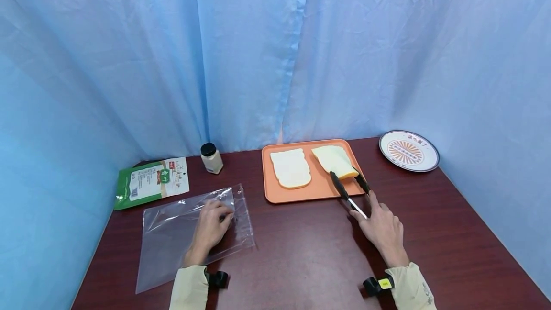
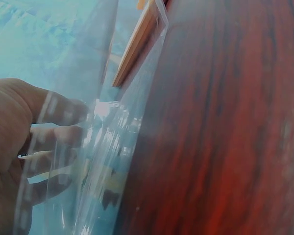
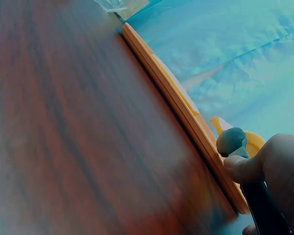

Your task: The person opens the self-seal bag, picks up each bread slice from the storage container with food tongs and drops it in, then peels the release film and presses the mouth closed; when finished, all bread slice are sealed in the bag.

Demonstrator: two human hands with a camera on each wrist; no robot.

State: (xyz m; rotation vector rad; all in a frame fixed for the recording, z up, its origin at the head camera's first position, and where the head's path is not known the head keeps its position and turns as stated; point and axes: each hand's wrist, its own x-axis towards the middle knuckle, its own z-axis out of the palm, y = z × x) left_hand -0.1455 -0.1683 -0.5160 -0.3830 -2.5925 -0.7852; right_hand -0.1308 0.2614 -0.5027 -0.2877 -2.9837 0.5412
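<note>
My right hand [image 1: 383,228] holds black-tipped tongs [image 1: 344,195], with the thumb along one arm in the right wrist view. The tongs' tips straddle the near end of a bread slice [image 1: 335,159] on the right of the orange tray [image 1: 271,194]; that slice looks slightly bent. Another bread slice [image 1: 291,168] lies flat on the tray's left. My left hand [image 1: 213,224] is at the mouth end of a clear plastic bag [image 1: 168,248], curled fingers and thumb gripping its film. The left wrist view shows the fingertips [image 2: 76,111] through the raised plastic.
A green-and-white packet [image 1: 150,182] lies at the back left, near a small black-capped jar [image 1: 212,159]. A patterned white plate [image 1: 389,154] stands at the back right. Blue curtains [image 1: 249,61] hang around the dark wooden table [image 1: 292,257].
</note>
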